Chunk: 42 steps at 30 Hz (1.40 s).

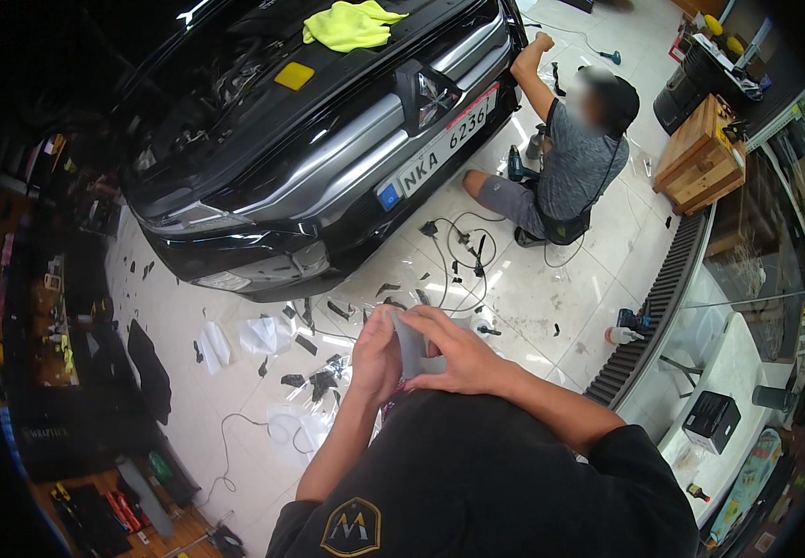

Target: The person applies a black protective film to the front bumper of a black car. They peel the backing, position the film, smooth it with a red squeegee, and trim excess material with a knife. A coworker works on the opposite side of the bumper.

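Note:
A pale, translucent grey sheet, perhaps plastic film (409, 346), is held upright in front of my chest. My left hand (376, 361) is closed on its left edge, with the fingertips at the top. From the other side my right hand (461, 355) grips it, fingers over the upper edge and thumb lower down. Part of the sheet is hidden behind my fingers. Beyond my hands stands a black car (328, 177) with its bonnet up. A yellow-green cloth (351, 25) and a small yellow pad (294, 75) lie on its front.
Dark film scraps (323, 379), crumpled clear film (265, 335) and a cable (463, 246) litter the floor. At the car's far corner a person (588, 149) crouches near a cordless drill (516, 165). A wooden box (703, 153) and a white table (714, 400) stand on the right.

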{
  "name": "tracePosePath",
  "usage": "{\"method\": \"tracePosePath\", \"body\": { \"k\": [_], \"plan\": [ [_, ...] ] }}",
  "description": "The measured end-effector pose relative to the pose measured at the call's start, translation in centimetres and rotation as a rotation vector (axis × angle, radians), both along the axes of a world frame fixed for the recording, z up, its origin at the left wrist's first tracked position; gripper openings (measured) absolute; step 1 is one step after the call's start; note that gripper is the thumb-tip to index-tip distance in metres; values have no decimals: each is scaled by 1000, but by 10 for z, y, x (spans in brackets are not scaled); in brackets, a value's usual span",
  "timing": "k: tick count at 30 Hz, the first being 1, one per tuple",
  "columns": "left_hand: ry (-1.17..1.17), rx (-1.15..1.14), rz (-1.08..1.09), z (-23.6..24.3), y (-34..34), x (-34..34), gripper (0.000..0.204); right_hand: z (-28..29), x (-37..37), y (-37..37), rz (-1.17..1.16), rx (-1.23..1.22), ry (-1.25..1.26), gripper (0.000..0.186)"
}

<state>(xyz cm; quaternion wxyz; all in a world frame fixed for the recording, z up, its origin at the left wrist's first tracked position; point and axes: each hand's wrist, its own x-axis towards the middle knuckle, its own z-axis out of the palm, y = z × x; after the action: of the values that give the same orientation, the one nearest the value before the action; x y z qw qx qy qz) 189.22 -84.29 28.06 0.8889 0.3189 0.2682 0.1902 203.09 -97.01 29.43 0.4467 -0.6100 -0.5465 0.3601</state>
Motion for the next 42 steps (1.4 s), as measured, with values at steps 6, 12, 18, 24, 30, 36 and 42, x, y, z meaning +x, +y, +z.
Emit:
{"method": "tracePosePath", "body": {
  "k": [6, 12, 18, 24, 30, 36, 42],
  "plan": [
    [55, 52, 32, 2, -7, 0, 18, -3, 0, -2, 13, 17, 1, 97],
    [31, 144, 8, 5, -4, -1, 20, -7, -7, -4, -52, 119, 20, 99],
    [15, 207, -51, 27, -8, 3, 20, -6, -8, -7, -95, 264, 25, 99],
    [34, 447, -14, 41, -6, 4, 23, -7, -6, -9, -54, 319, 158, 106],
    [-13, 536, 18, 39, -5, 0, 22, -12, -8, -8, -16, 326, 249, 108],
    [-24, 657, 49, 42, -6, -2, 23, -15, -12, -6, -11, 346, 272, 112],
    [-17, 689, 52, 53, -6, 0, 18, -8, -15, -5, 7, 363, 303, 104]
  ]
}}
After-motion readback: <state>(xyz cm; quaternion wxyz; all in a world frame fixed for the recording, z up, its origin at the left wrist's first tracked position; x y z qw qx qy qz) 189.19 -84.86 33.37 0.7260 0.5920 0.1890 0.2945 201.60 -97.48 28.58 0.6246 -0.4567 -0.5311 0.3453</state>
